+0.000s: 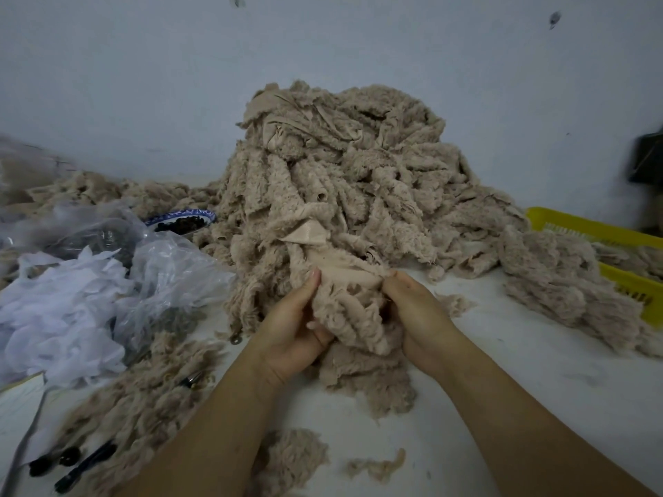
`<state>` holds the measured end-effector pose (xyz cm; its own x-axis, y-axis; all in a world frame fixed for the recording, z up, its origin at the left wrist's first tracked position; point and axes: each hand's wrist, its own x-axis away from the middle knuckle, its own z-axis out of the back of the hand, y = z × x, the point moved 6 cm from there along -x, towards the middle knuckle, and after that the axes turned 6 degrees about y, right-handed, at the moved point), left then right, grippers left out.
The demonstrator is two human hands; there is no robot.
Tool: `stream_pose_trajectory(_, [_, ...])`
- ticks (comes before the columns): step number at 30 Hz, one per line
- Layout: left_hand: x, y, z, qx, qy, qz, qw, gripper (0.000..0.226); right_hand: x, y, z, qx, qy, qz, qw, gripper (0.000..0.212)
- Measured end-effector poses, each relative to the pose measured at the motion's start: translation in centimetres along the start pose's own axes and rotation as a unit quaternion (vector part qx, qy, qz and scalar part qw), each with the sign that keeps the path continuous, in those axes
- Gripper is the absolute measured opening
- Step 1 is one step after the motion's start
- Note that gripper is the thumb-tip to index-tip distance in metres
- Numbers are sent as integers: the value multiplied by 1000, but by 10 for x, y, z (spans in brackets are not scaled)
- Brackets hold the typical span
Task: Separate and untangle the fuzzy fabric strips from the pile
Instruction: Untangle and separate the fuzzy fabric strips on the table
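Both hands are gripping one fuzzy strip (349, 310) at the lower centre of the frame, the left hand (294, 328) and right hand (418, 313) equally near, while its length is running up the frame into the pile (344, 166) on the tabletop (520, 353).

The fuzzy strips (341, 181) are pale beige-tan, with a smoother pinkish-beige backing. The counter (538, 353) is white. The basket (588, 229) is bright yellow. The bowl (186, 213) has a blue-and-white patterned rim and dark contents. The loose cloth pieces (53, 310) are white, the pens (86, 465) black and the wall (143, 84) pale grey-blue.
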<state>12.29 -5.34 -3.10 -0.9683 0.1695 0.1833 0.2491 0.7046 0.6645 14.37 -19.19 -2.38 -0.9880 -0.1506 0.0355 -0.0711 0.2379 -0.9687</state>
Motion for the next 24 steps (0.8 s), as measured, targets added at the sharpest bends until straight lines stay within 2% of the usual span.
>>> stream_pose_trajectory(2, [-1, -2, -2, -9, -26, 13, 1000, 51, 1, 3, -9, -102, -46, -50, 992, 23])
stream_pose_trajectory(5, [2, -6, -8, 4, -76, 34, 997, 49, 5, 3, -17, -156, -75, -81, 982, 29])
stream_pose_trajectory(7, [3, -6, -10, 0, -79, 30, 996, 59, 4, 4, -15, -130, -58, -73, 987, 27])
stream_pose_trajectory(10, [-1, -5, -6, -27, -69, 14, 997, 54, -2, 5, -8, -81, -14, -40, 996, 24])
stream_pose_trajectory(12, [-2, -5, -5, -38, -62, 2, 997, 47, -3, 4, -6, -82, -2, -31, 996, 22])
stream_pose_trajectory(14, [0, -6, -7, -66, -73, -12, 995, 49, 0, 2, -6, -73, 0, -20, 997, 20])
stream_pose_trajectory(17, [3, -13, -11, -154, -42, -18, 987, 54, 2, 0, -9, 20, 3, 32, 999, 22])
stream_pose_trajectory(19, [3, -17, -11, -199, -9, -20, 980, 36, 4, -2, -11, 95, 16, 80, 992, 29])
stream_pose_trajectory(21, [4, -15, -11, -210, 16, -37, 977, 27, 5, -8, -10, 183, 37, 131, 974, 30])
stream_pose_trajectory(24, [5, -10, -11, -205, 28, -74, 975, 29, 7, -19, -5, 289, 92, 219, 928, 25])
